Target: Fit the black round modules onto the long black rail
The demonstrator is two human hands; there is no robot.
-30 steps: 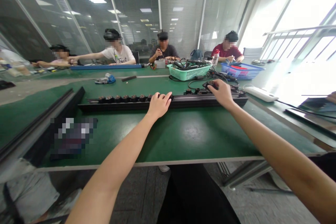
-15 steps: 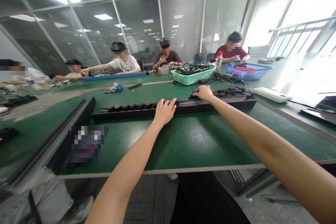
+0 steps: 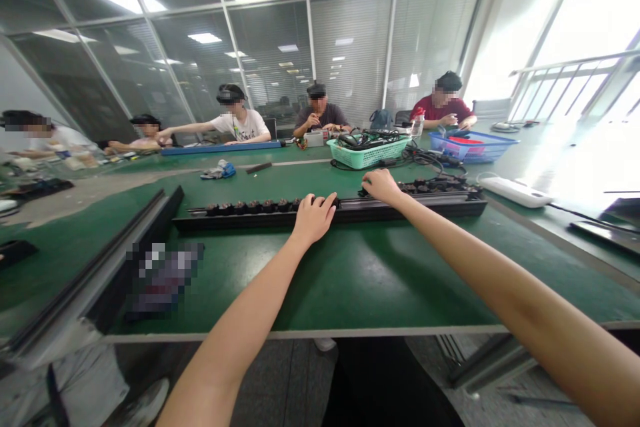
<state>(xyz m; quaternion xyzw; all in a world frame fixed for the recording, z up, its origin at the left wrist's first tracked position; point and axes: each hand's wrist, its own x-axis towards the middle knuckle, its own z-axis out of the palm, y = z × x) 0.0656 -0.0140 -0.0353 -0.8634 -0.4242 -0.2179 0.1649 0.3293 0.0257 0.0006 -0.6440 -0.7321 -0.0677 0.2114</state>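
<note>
A long black rail [image 3: 240, 221] lies across the table in front of me, carrying a row of round black parts with brownish tops [image 3: 254, 206]. My left hand [image 3: 316, 219] rests over the middle of the rail, its fingers curled round one of the black parts, which is mostly covered. To its right, my right hand [image 3: 383, 185] is bent down behind the rail with its fingertips together. Dark pieces show under those fingertips, but the hand hides what they hold. More black parts with cables [image 3: 435, 185] sit along the right end of the rail.
A green basket of cables [image 3: 367, 155] and a blue basket [image 3: 473, 148] stand beyond the rail. At right lies a white power strip [image 3: 515, 191]. Another long rail [image 3: 100, 267] and a blurred packet [image 3: 165, 280] are at left. Several people sit across the table.
My right hand has shifted slightly left and lower, toward the rail. The left hand stays on its part, and the view has tilted a little.
</note>
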